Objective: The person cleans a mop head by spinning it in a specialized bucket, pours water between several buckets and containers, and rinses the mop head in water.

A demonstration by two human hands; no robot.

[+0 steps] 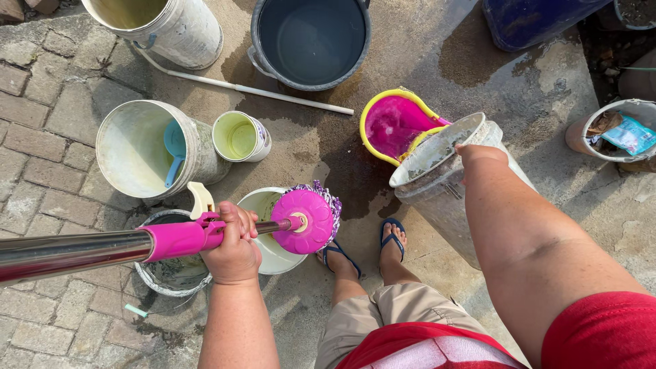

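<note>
1. Down on the wet paved ground point(410, 41), I see my left hand point(234, 246) wrapped tight around the mop point(171, 239), fingers closed over the pink collar where it meets the steel handle.
2. That handle runs off to the left edge, roughly level; the pink mop head point(305, 220), with purple strands behind it, hangs over a small white bucket point(268, 249) just ahead of my feet point(365, 249) in blue sandals.
3. My right hand point(471, 154) reaches the rim of a tilted grey bucket point(437, 191). The fingers are hidden behind the rim, so I cannot tell how far that grip is closed or whether it truly clasps the rim.
4. Just beyond the grey bucket lies a pink basin with a yellow rim point(393, 123), tipped on its side and touching it.
5. Left of the mop stands a wide white pail point(137, 147) with a blue scoop point(174, 147) inside, and a small green-tinted cup point(239, 137) just beside it.
6. Under the mop handle sits a dirty metal pail point(174, 273).
7. Farther off, a dark tub of water point(311, 41) stands near the top, with a white pipe point(253, 89) lying in front of it.
</note>
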